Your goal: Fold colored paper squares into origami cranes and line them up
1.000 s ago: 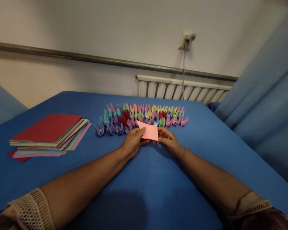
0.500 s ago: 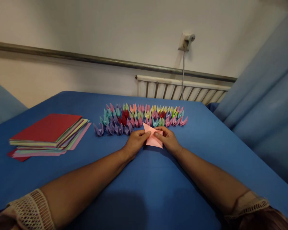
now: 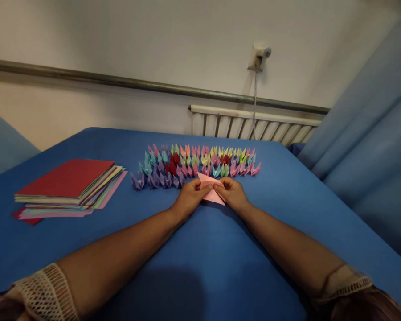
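Observation:
A folded pink paper piece (image 3: 210, 191) lies between both hands on the blue table (image 3: 200, 258). My left hand (image 3: 188, 198) pinches its left side with the fingers closed. My right hand (image 3: 233, 194) pinches its right side, fingers bent onto the top fold. Just beyond the hands stand rows of several small folded paper pieces (image 3: 195, 166) in purple, red, pink, green, yellow and teal.
A stack of coloured paper sheets (image 3: 68, 186) with a red sheet on top lies at the left of the table. A blue curtain (image 3: 370, 133) hangs at the right. A radiator (image 3: 254, 125) and a metal rail (image 3: 120, 81) run along the wall behind.
The pink paper went from a wide flat shape to a narrower folded one. Both hands have closed in toward each other over it.

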Action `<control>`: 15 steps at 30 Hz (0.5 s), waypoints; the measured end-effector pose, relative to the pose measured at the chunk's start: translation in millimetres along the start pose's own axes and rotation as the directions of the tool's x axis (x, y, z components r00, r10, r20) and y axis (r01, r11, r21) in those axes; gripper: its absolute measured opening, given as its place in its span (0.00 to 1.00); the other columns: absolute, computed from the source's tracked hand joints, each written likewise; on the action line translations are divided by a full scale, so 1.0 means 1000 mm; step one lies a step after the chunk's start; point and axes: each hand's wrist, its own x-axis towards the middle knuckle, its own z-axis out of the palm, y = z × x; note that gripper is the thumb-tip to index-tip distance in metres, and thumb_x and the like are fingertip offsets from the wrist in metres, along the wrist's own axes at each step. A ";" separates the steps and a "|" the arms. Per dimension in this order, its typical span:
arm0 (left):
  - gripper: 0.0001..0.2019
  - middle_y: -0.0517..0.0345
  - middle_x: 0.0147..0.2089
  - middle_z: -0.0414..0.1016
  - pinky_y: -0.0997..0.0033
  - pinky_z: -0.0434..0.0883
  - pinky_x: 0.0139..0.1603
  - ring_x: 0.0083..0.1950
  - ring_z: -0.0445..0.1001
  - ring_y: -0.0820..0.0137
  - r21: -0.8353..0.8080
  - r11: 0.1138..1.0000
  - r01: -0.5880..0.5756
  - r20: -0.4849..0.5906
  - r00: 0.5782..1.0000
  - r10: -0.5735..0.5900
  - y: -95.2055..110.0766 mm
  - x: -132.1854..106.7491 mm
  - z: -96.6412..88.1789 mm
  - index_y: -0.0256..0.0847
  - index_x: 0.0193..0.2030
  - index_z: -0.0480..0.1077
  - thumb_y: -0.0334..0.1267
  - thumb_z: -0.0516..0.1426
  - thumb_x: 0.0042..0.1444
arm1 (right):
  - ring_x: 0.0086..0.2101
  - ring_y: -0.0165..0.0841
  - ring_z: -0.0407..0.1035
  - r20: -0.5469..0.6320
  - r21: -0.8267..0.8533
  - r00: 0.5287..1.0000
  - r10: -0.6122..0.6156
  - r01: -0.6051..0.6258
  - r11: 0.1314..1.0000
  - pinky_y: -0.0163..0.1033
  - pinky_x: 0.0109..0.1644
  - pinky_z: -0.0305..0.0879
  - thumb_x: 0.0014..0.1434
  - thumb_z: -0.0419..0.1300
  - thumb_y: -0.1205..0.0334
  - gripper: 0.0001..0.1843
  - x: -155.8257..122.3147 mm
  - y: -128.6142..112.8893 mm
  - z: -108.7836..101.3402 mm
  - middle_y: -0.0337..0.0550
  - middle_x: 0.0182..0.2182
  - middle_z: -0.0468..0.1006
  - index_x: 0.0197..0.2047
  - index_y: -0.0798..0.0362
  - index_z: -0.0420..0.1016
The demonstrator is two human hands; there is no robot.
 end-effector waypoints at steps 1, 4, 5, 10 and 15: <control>0.14 0.59 0.29 0.72 0.75 0.64 0.29 0.28 0.68 0.73 0.013 1.000 -0.009 -0.029 1.000 0.009 -0.001 0.000 0.000 0.35 0.33 0.73 0.45 0.64 0.46 | 0.22 0.26 0.58 0.012 -0.001 1.000 0.009 -0.009 1.000 0.33 0.26 0.55 0.44 0.66 0.47 0.19 -0.001 0.000 0.001 0.32 0.20 0.66 0.24 0.52 0.66; 0.13 0.60 0.25 0.70 0.75 0.61 0.26 0.25 0.65 0.74 0.032 0.999 -0.005 -0.053 0.999 0.007 -0.004 0.002 -0.002 0.34 0.29 0.72 0.45 0.61 0.49 | 0.23 0.27 0.59 0.062 0.001 0.998 0.016 -0.016 1.000 0.34 0.28 0.56 0.44 0.66 0.45 0.20 -0.004 -0.004 0.000 0.33 0.21 0.67 0.26 0.52 0.66; 0.13 0.60 0.25 0.70 0.75 0.61 0.27 0.25 0.65 0.74 0.033 0.999 -0.004 -0.052 0.999 0.006 -0.004 0.002 -0.003 0.34 0.29 0.72 0.45 0.61 0.49 | 0.23 0.27 0.60 0.084 -0.006 0.996 0.008 -0.007 1.000 0.34 0.28 0.57 0.45 0.66 0.45 0.20 -0.006 -0.005 -0.001 0.33 0.22 0.68 0.28 0.52 0.67; 0.15 0.57 0.29 0.73 0.73 0.63 0.30 0.28 0.67 0.72 0.060 0.998 -0.015 -0.022 1.000 0.016 -0.003 0.000 -0.003 0.33 0.33 0.73 0.47 0.61 0.50 | 0.23 0.27 0.58 0.135 -0.002 0.991 0.015 -0.015 1.000 0.34 0.27 0.54 0.57 0.55 0.39 0.24 -0.009 -0.012 -0.010 0.34 0.21 0.66 0.28 0.53 0.67; 0.17 0.57 0.30 0.72 0.73 0.62 0.31 0.30 0.66 0.71 0.136 0.990 -0.046 0.046 0.998 0.040 -0.002 0.000 -0.004 0.34 0.33 0.73 0.49 0.58 0.53 | 0.19 0.24 0.54 0.113 0.042 0.992 0.060 -0.065 0.997 0.33 0.24 0.51 0.52 0.62 0.41 0.23 -0.006 -0.010 -0.009 0.31 0.17 0.62 0.24 0.53 0.66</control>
